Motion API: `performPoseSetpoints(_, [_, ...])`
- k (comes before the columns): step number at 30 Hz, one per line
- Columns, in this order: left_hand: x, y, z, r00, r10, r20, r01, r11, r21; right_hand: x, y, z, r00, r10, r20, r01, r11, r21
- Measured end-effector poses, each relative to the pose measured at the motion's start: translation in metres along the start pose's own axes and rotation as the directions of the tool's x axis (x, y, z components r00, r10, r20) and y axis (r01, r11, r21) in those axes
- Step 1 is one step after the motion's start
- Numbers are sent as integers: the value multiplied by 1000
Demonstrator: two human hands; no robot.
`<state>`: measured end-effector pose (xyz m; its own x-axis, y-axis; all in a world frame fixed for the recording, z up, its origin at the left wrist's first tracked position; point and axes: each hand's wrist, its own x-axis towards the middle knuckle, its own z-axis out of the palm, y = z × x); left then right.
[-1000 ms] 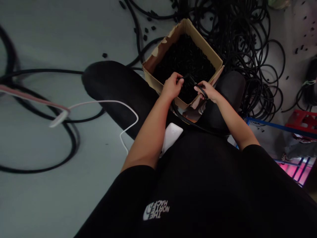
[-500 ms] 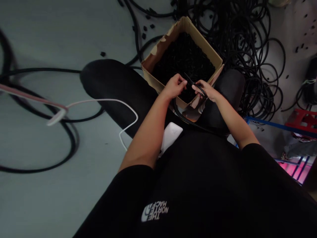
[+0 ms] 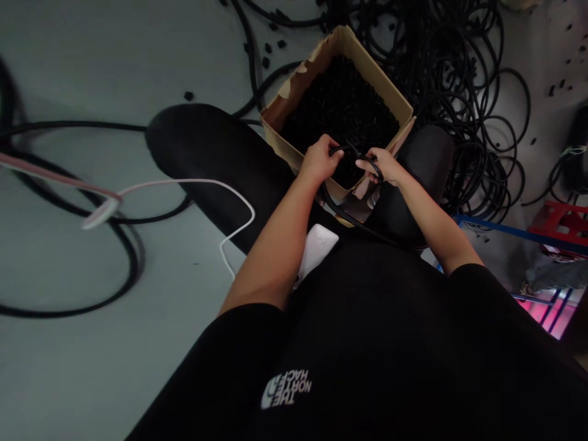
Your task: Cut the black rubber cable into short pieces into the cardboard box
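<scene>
Over box [image 3: 294, 153], hands [image 3: 321, 160] closer together

Dim, perhaps underexposed, blurred warped edges

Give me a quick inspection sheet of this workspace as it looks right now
Surface: grey floor, no table.
Job's things: cardboard box of small black pieces between the knees; black cable looping from the hands.
Clutter: loose black bits on the floor.
Hands: left hand and right hand both closed on the black cable over the box.
Cables: tangled black coils; white cable; white device on the lap.
Surroundings: red crate, blue frame.
</scene>
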<state>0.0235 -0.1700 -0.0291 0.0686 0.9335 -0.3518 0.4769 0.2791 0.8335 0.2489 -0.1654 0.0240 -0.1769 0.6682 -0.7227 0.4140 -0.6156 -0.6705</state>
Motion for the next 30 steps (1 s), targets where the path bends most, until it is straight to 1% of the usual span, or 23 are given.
performPoseSetpoints(3, [5, -6, 3, 1000, 17, -24, -18, 1000, -22, 2, 1, 1, 999, 47, 26, -46, 998, -37])
performPoseSetpoints(4, [8, -9, 4, 999, -1, -32, 0, 1000, -30, 3, 2, 2, 997, 66, 39, -64, 997, -45])
performPoseSetpoints(6, [14, -15, 7, 997, -75, -30, 72, 993, -89, 4, 2, 3, 996, 87, 35, -86, 996, -33])
performPoseSetpoints(9, [17, -14, 8, 986, -164, 42, 169, 954, -249, 5, 3, 3, 997, 71, -17, -71, 997, 34])
performPoseSetpoints(12, [10, -4, 4, 976, -183, 121, 213, 925, -314, 3, 3, 0, 1000, 17, 13, -18, 997, 70])
performPoseSetpoints(15, [2, 8, -1, 966, -204, 162, 247, 915, -319, -1, 1, -3, 998, -17, 65, 13, 998, 67])
performPoseSetpoints(19, [0, 11, -2, 966, -143, 216, 209, 922, -325, -4, -3, -3, 998, -24, 59, 21, 998, 54])
performPoseSetpoints(21, [1, 9, 0, 965, -145, 220, 207, 933, -293, -3, -3, -2, 998, -30, 57, 28, 999, 39])
performPoseSetpoints(23, [3, 6, 3, 963, -173, 209, 225, 939, -261, -2, -3, -2, 998, -42, 45, 42, 999, 18])
performPoseSetpoints(28, [7, -7, 8, 962, -219, 165, 255, 936, -242, -1, -3, 1, 998, -41, -43, 39, 999, -36])
performPoseSetpoints(30, [8, -12, 8, 969, -209, 133, 234, 950, -209, -2, -4, 1, 998, -28, -53, 25, 999, -46])
